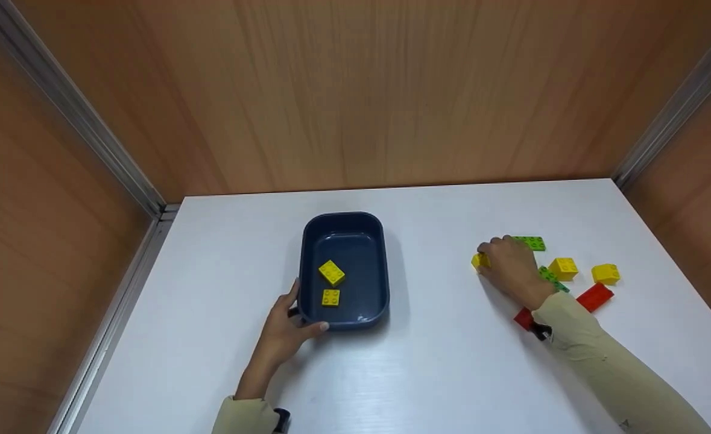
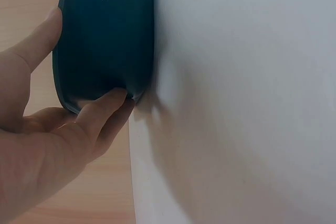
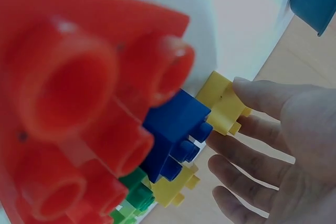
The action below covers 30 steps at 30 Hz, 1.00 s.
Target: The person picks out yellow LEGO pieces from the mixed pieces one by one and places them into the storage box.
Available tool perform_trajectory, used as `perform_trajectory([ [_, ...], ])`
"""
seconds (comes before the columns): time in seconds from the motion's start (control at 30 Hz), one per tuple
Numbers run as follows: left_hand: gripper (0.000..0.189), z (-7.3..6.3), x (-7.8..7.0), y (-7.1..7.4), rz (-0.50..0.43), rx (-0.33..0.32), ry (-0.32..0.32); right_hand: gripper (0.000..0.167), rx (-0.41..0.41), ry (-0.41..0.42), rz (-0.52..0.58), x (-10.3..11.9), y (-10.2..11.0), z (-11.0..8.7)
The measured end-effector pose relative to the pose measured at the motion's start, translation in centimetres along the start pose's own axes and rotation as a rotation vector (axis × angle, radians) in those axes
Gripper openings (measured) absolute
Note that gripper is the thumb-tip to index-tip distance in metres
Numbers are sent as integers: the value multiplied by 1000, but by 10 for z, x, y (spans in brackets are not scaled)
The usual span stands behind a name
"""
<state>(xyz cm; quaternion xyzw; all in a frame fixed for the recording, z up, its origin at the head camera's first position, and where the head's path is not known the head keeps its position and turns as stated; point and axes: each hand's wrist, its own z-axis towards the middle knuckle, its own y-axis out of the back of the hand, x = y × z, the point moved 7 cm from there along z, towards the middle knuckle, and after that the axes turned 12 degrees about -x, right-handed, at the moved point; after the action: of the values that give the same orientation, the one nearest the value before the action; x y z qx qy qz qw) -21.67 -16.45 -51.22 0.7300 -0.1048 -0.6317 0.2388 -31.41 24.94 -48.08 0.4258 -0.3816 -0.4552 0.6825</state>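
My left hand point(image 1: 283, 336) grips the near left corner of a dark blue rectangular dish point(image 1: 364, 253), its thumb along the near rim and fingers on the left side. In the left wrist view fingers curl round the dish's end point(image 2: 105, 40). Two yellow toy bricks lie inside, a larger one point(image 1: 331, 273) and a smaller one point(image 1: 330, 298). Over on the right, my right hand point(image 1: 512, 268) pinches another yellow brick point(image 3: 220, 103) between thumb and fingers; in the head view the hand covers most of it.
Right of and behind that hand lie green bricks point(image 1: 533, 243), two yellow bricks point(image 1: 564, 269) and red brick pieces point(image 1: 594, 297), partly under the forearm. A blue brick point(image 3: 176, 129) shows in the right wrist view. Wood panels point(image 1: 361, 90) enclose the white table point(image 1: 439, 374).
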Motion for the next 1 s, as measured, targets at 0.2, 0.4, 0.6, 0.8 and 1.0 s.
perform_trajectory([
  [0.2,108,-1,-1,1,-1,0,-4,29,0,-14,12,0,-1,1],
  [0.4,108,-2,-2,2,-15,4,-1,28,31,-47,24,-2,-4,3],
  [0.6,107,-2,-2,1,-18,3,1,29,49,-64,41,0,-5,5],
  [0.8,108,-1,-2,1,-24,5,-12,28,24,-25,18,8,-1,7],
  [1.0,107,-2,-1,1,-23,-1,-10,26,-12,27,-6,24,4,13],
])
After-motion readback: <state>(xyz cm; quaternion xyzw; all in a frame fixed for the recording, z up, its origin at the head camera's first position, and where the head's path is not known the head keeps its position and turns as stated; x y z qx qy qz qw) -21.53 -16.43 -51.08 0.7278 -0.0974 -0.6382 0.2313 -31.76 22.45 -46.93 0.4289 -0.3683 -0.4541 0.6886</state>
